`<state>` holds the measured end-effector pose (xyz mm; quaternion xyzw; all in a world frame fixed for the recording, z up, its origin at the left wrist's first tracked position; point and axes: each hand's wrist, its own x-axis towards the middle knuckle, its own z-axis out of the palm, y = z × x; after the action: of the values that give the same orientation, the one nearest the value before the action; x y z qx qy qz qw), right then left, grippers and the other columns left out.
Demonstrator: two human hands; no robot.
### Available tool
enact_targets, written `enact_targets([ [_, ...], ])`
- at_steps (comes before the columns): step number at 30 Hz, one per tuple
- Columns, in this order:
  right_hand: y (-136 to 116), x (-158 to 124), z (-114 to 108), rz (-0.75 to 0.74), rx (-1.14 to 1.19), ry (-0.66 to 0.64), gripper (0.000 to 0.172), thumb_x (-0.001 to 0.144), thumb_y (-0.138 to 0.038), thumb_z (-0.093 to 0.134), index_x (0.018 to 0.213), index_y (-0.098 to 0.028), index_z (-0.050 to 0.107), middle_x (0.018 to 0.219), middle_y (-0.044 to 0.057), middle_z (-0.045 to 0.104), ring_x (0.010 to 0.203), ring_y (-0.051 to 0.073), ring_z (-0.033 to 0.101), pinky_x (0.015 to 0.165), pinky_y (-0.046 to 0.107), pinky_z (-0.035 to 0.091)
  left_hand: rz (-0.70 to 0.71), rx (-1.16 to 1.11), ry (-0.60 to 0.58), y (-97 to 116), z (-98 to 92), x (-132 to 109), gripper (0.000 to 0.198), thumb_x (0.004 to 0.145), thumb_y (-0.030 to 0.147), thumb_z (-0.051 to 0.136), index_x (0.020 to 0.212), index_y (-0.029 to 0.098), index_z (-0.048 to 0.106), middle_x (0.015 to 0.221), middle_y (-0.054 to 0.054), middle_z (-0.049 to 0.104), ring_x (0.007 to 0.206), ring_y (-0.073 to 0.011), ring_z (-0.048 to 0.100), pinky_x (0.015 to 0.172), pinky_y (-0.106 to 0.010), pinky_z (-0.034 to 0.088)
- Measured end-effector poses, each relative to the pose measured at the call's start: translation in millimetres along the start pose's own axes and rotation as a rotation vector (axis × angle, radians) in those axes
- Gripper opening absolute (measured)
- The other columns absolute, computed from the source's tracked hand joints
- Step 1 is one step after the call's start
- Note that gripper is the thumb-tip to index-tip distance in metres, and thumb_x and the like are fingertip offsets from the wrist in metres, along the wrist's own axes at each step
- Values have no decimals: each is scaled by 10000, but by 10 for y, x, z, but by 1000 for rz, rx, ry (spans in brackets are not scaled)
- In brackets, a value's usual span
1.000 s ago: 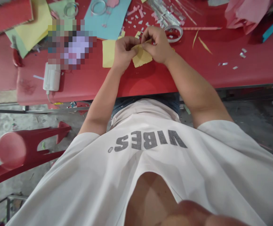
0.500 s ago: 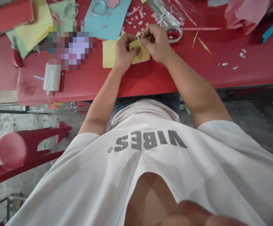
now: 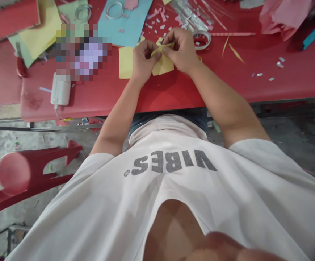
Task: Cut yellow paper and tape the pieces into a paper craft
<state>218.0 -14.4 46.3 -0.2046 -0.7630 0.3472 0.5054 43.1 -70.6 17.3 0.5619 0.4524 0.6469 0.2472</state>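
Both hands meet over a small piece of yellow paper [image 3: 164, 66] above the red table. My left hand [image 3: 144, 61] pinches its left upper part between thumb and fingers. My right hand [image 3: 181, 49] grips the top right edge, thumb close to the left thumb. Creases run down the piece from the two thumbs, and its lower edge hangs free. Another yellow paper sheet [image 3: 125, 63] lies flat beside my left hand, partly covered by it. Just past my right wrist lies a roll of clear tape [image 3: 210, 39].
A pencil [image 3: 233, 34] lies right of the tape. Blue paper [image 3: 130, 22], a tape ring [image 3: 114, 9] and pink and white scraps lie at the back. Leftward are a white power bank [image 3: 60, 89], a blurred-out phone [image 3: 89, 57] and red-handled scissors [image 3: 20, 67]. A red stool [image 3: 13, 172] stands lower left.
My left thumb has shifted up toward the right thumb, and the yellow paper between them now looks more creased. My right hand has barely moved.
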Motion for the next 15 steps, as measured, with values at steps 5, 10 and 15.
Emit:
enact_targets([
  [5,-24,-3,-10,-30,26,7,394,690,193,627,883,-147,675,819,-40,643,713,118,556,660,241,395,-41,-4,31,-77,20,24,272,607,635,893,712,432,745,649,7,642,556,-221,506,590,-450,368],
  [10,72,-7,0,-58,19,7,475,673,256,602,906,-155,658,841,-58,626,742,108,537,679,244,371,-59,44,15,29,6,13,491,600,862,851,696,399,720,617,20,604,570,-184,450,580,-419,365],
  [15,103,-10,17,11,-9,-77,544,740,281,534,1022,-184,534,948,-51,529,812,104,470,718,257,331,-35,80,-12,52,-11,-11,479,757,823,813,750,360,689,644,25,546,596,-176,411,599,-402,353],
])
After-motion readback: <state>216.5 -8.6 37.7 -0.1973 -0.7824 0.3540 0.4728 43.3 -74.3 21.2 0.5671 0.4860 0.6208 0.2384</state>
